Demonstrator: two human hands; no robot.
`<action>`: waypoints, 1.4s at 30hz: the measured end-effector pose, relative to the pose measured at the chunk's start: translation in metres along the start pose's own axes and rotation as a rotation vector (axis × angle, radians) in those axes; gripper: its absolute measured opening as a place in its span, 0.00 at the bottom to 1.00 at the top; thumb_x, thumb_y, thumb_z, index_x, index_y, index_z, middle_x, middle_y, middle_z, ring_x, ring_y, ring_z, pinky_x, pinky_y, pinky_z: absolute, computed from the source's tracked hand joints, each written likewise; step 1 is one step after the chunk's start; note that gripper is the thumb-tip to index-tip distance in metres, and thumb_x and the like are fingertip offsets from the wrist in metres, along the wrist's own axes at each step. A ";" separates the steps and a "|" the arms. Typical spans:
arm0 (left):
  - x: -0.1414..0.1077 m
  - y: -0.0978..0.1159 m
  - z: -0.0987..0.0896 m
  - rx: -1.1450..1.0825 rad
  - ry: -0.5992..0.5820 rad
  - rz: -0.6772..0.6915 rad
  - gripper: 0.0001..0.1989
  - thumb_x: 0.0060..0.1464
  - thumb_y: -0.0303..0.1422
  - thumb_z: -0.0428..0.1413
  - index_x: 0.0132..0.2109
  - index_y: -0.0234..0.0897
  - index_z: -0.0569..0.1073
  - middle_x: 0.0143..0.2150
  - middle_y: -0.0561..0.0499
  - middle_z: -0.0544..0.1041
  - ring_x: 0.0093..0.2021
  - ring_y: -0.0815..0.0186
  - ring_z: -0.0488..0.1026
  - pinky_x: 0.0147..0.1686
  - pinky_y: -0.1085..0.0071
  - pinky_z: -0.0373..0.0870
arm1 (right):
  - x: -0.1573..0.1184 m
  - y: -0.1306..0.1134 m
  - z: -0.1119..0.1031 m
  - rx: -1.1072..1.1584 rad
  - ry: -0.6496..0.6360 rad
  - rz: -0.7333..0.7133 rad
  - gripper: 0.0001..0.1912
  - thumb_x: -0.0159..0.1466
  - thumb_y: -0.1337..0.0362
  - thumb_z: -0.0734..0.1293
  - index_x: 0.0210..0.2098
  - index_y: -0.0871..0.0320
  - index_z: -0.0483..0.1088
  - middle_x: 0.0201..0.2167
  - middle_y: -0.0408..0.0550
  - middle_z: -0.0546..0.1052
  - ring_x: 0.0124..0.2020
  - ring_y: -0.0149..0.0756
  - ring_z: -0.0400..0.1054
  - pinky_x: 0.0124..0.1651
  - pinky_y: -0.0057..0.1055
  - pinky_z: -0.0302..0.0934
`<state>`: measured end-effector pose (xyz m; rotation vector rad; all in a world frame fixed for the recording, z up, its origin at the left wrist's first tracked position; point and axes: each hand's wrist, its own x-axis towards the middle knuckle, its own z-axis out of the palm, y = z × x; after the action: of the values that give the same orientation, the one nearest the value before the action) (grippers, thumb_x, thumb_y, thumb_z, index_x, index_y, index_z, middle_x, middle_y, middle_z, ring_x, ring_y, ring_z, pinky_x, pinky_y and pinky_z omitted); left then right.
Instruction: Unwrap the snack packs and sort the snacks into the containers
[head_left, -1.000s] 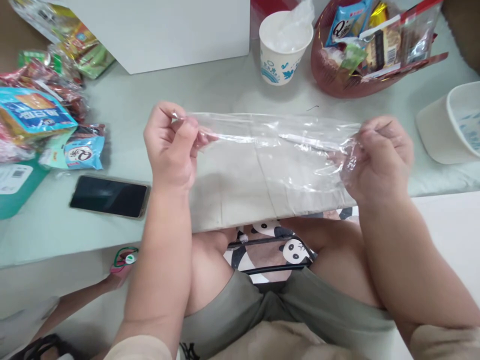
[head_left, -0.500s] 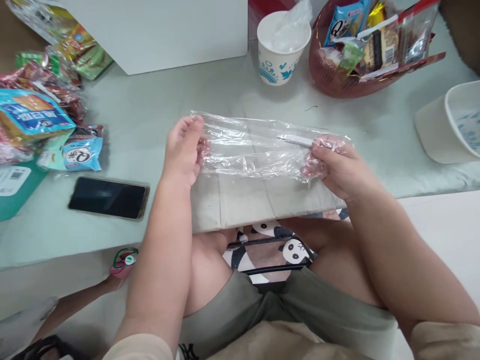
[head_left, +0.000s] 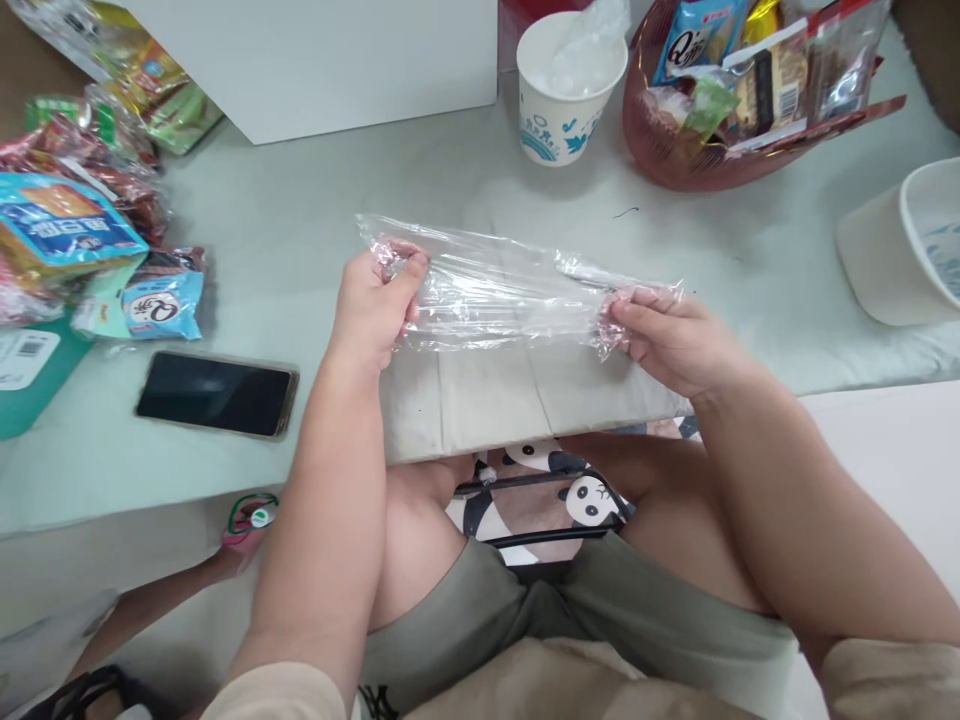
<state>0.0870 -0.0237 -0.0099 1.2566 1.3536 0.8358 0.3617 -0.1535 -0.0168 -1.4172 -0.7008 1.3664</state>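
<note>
Both hands [head_left: 367, 310] [head_left: 679, 340] stretch clear film [head_left: 487, 290]; a cup [head_left: 556, 132] seemingly holds plastic [head_left: 589, 60].

Clear bag [head_left: 487, 295] between left hand [head_left: 370, 308] and right hand [head_left: 679, 340]

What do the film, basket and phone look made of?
Film: thin clear plastic, glossy, judging by its wrinkles and bright highlights.
Basket: probably rigid plastic, reddish and slightly shiny, from its smooth, gold-lined wall; glass can't be ruled out.
Phone: likely glass-fronted, from its dark, flat face with a soft reflection.
</note>
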 end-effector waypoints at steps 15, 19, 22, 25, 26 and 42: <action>-0.001 0.003 0.000 -0.209 -0.100 0.055 0.17 0.52 0.50 0.67 0.42 0.48 0.73 0.16 0.62 0.62 0.11 0.75 0.52 0.11 0.70 0.41 | 0.001 -0.011 0.009 0.057 0.197 -0.162 0.19 0.54 0.47 0.77 0.37 0.47 0.69 0.15 0.31 0.54 0.14 0.25 0.46 0.20 0.30 0.48; -0.002 0.005 -0.005 -0.305 -0.150 0.041 0.10 0.51 0.39 0.65 0.37 0.47 0.72 0.20 0.59 0.68 0.17 0.73 0.63 0.17 0.74 0.61 | 0.001 -0.012 0.005 0.111 0.158 -0.189 0.20 0.52 0.51 0.77 0.33 0.46 0.63 0.17 0.33 0.53 0.16 0.28 0.46 0.24 0.31 0.50; -0.002 0.007 -0.004 -0.362 -0.185 0.025 0.08 0.51 0.38 0.62 0.31 0.44 0.71 0.24 0.55 0.72 0.23 0.70 0.70 0.25 0.71 0.71 | 0.002 -0.012 0.004 0.223 0.173 -0.197 0.18 0.52 0.57 0.76 0.31 0.47 0.62 0.17 0.33 0.51 0.16 0.28 0.46 0.24 0.31 0.49; 0.000 0.005 -0.002 -0.399 -0.198 0.023 0.15 0.57 0.45 0.54 0.27 0.42 0.71 0.25 0.50 0.73 0.25 0.67 0.70 0.28 0.68 0.73 | 0.006 -0.010 0.000 0.204 0.195 -0.261 0.13 0.54 0.54 0.72 0.30 0.48 0.63 0.19 0.36 0.56 0.18 0.31 0.53 0.25 0.32 0.52; 0.001 0.004 -0.001 -0.371 -0.186 0.026 0.17 0.58 0.46 0.52 0.26 0.42 0.71 0.25 0.49 0.72 0.25 0.67 0.70 0.27 0.68 0.72 | 0.007 -0.009 -0.001 0.173 0.198 -0.290 0.13 0.55 0.51 0.70 0.29 0.48 0.64 0.19 0.38 0.58 0.19 0.32 0.56 0.25 0.33 0.55; 0.001 -0.003 0.004 -0.160 -0.061 0.035 0.10 0.46 0.20 0.62 0.31 0.39 0.72 0.30 0.55 0.74 0.29 0.72 0.76 0.31 0.75 0.74 | 0.009 0.005 -0.021 -0.519 0.145 -0.186 0.11 0.55 0.62 0.76 0.34 0.53 0.73 0.26 0.40 0.75 0.25 0.32 0.67 0.28 0.31 0.60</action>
<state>0.0899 -0.0237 -0.0140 1.1746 1.1956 0.9047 0.3818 -0.1527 -0.0277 -1.7809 -1.1135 0.9606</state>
